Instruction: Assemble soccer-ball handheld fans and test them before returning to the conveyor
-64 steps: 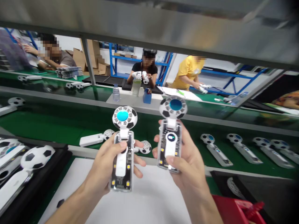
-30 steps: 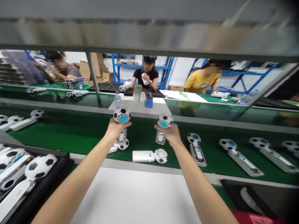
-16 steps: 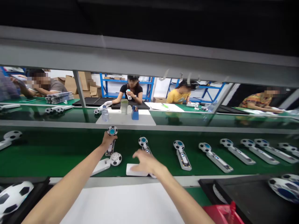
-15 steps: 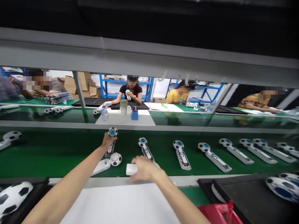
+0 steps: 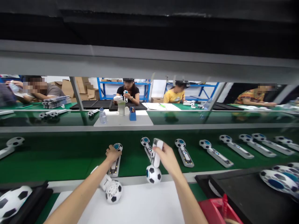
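My left hand (image 5: 113, 153) is closed around the neck of a handheld fan (image 5: 114, 168) with a football-patterned head and exposed insides in its handle. That fan is on or just above the green belt; I cannot tell which. Its teal centre faces up. My right hand (image 5: 166, 157) grips a second fan (image 5: 154, 174) by the handle, football head down, over the white sheet's far edge. Another fan (image 5: 113, 192), with a holed ball grille, lies partly under my left forearm, its head over the white sheet (image 5: 140, 205). Behind my right hand rests a fan (image 5: 145, 142), partly hidden.
Several more fans (image 5: 185, 154) lie along the green belt (image 5: 58, 158) to the right. Black trays (image 5: 235, 199) with football-patterned parts flank the sheet. A red bin (image 5: 211, 210) stands at lower right. Co-workers sit beyond the belt, and a shelf beam (image 5: 140, 65) crosses overhead.
My left hand has drawn its fan nearer. My right hand has lifted a fan, now head down. The holed-grille fan has shifted toward me onto the sheet's area.
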Demonstrator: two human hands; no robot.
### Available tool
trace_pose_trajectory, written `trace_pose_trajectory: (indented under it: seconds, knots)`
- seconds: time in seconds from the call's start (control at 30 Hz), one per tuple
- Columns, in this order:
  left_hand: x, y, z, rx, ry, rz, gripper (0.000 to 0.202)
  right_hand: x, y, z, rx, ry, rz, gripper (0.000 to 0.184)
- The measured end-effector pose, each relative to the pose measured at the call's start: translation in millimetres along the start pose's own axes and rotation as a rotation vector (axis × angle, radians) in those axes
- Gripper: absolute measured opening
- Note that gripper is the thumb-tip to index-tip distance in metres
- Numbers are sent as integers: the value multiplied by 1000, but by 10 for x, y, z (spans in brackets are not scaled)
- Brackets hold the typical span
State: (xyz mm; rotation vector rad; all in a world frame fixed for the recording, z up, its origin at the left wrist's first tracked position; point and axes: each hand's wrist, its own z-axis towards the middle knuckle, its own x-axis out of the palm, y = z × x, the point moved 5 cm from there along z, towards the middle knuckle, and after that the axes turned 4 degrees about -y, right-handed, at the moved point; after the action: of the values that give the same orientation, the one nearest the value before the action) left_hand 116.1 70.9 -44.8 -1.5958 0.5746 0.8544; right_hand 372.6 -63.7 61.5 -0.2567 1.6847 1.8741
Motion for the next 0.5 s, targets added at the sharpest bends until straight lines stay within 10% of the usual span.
trace_pose_trajectory:
  seconds: [0.17,0.3,0.5]
  knots:
    - [-334,-6,-385,264,48,144,43,-238,24,-49,-18,-178,-65,33]
    - [-690,255,-838,505,334,212,30,-356,78,-116,-21,-189,41,20]
    - [-720,536,-1054,547,491,285,62,-808,220,-325,20,-394,513,29]
